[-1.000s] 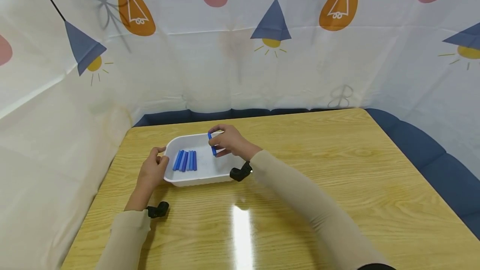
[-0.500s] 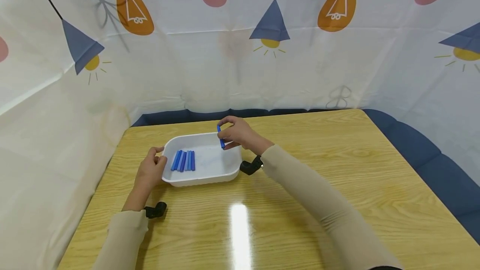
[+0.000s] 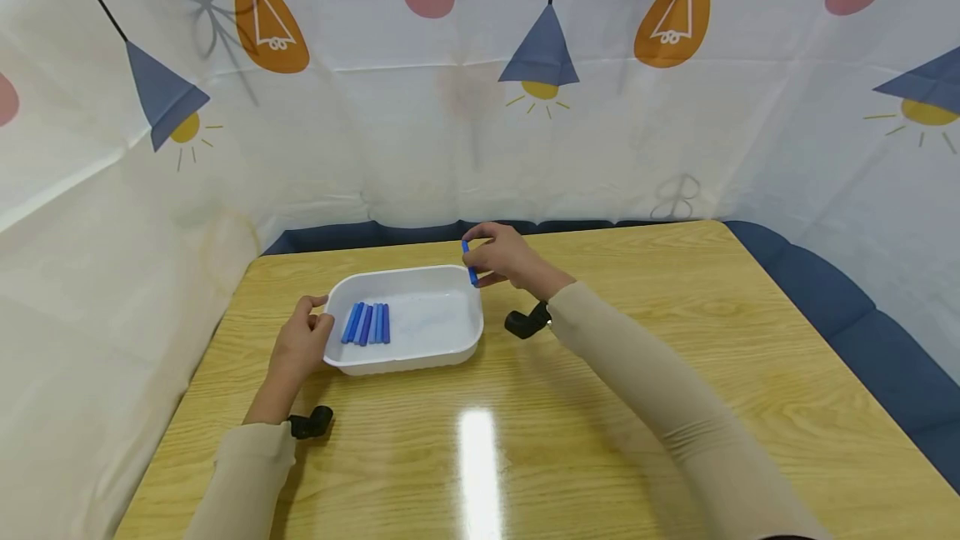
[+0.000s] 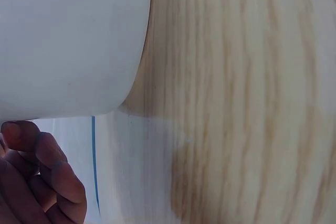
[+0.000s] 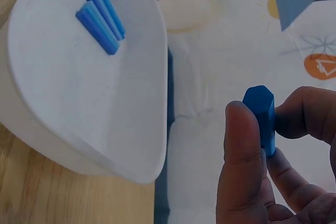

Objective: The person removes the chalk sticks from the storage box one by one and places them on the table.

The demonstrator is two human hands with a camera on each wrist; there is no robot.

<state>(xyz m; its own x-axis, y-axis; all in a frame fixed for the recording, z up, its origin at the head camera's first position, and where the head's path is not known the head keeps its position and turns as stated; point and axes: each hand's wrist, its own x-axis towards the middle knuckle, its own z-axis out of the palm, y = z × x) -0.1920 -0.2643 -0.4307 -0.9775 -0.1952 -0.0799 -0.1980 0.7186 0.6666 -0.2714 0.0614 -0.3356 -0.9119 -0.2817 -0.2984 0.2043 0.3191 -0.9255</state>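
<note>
On the table stands a shallow white plastic tray point(image 3: 431, 323) with rounded corners. Several blue sticks point(image 3: 367, 323) lie side by side in its left part, in lighter and darker shades. My left hand point(image 3: 300, 344) holds the tray's left rim, fingertips at the edge; the left wrist view shows its curled fingers under the tray wall point(image 4: 73, 40). Raised by the tray's far right corner, my right hand point(image 3: 513, 258) pinches one blue hexagonal stick point(image 5: 261, 114) between thumb and fingers. That stick is held nearly upright.
The wood-grain table point(image 3: 637, 315) extends to the right and toward me. Dark blue padding point(image 3: 817, 298) runs along its far and right edges. A white curtain point(image 3: 420, 132) printed with lamps and bulbs hangs behind.
My right hand has carried the blue stick up and right, from over the tray's inside to its far right corner. The left hand stays at the rim.
</note>
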